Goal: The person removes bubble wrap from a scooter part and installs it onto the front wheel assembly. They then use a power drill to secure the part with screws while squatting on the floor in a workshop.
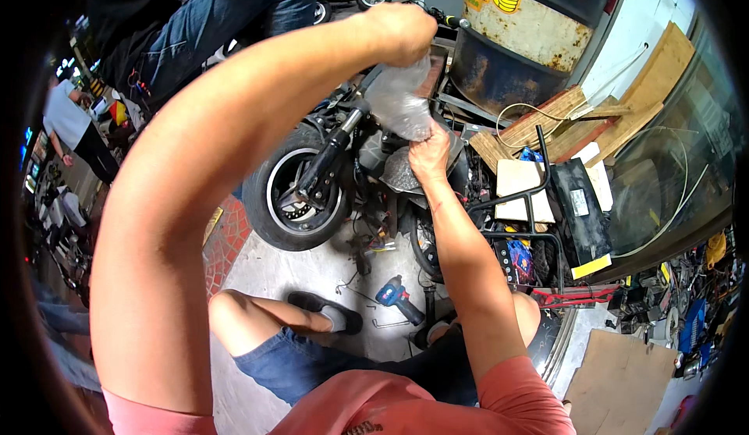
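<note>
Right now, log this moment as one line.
left hand: gripping top of clear plastic bag; right hand: holding its lower end; blue power tool: lying on floor

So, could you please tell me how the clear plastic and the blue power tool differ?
The clear plastic is see-through and crumpled, while the power tool is opaque, blue and dark, with a rigid body. The plastic is held up between the left hand and right hand; the tool lies on the floor, untouched. Both are in front of the person.
</note>
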Demonstrator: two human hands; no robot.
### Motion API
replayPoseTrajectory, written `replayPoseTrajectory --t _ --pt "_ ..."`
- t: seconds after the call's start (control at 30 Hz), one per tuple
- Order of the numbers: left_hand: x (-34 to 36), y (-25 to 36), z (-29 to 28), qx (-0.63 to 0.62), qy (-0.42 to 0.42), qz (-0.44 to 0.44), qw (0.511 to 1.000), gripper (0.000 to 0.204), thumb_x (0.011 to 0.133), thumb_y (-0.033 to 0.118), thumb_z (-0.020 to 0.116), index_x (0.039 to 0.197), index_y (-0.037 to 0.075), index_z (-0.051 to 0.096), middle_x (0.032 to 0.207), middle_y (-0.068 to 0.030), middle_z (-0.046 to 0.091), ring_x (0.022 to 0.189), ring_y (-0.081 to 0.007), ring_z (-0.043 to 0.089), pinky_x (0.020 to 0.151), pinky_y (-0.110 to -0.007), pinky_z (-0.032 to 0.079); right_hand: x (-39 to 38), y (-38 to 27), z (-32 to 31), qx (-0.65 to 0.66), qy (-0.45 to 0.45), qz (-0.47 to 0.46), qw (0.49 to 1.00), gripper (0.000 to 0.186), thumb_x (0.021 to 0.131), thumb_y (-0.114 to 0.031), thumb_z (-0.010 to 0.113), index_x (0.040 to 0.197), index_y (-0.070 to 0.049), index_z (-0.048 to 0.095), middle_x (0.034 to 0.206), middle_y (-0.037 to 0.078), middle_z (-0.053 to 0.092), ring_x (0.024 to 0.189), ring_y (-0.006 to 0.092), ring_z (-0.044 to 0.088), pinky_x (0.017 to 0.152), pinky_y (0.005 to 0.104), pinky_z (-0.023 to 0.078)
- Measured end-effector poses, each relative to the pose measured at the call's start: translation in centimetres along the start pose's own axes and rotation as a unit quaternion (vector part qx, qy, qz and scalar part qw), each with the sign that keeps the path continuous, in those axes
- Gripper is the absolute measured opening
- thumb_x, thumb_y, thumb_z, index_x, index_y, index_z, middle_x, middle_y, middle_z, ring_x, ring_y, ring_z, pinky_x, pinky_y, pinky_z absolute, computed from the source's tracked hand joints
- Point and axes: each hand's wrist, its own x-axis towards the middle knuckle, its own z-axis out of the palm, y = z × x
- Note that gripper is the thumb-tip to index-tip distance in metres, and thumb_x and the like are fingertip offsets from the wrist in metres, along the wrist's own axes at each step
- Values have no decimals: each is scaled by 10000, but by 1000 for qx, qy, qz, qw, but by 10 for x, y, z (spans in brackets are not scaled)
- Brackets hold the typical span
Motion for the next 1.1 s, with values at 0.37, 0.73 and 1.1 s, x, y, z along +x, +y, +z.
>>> replayPoseTrajectory --t 0.37,0.73,1.1 --pt "42 7 86 -177 -73 -89 978 375 815 329 744 1069 53 756 1030 -206 740 1011 -389 703 885 -458 557 12 12 -2 -118 61 47 990 187 876 -221 713 910 -46 657 737 184 670 714 281 692 672 385 510" --pt "14 -1 153 -585 -116 -169 785 244 879 82 680 1102 -15 699 810 -68 684 628 -138 628 474 -289 506 13 13 -7 -51 71 31 996 208 888 -146 713 1056 -24 710 893 161 753 872 240 745 765 352 549" --pt "1 14 179 -502 -25 -194 842 181 920 197 729 976 25 737 748 -47 684 590 -122 611 498 -298 477 12 11 -8 -90 18 56 994 337 893 -244 724 1147 -23 721 990 224 748 954 310 748 815 384 555"
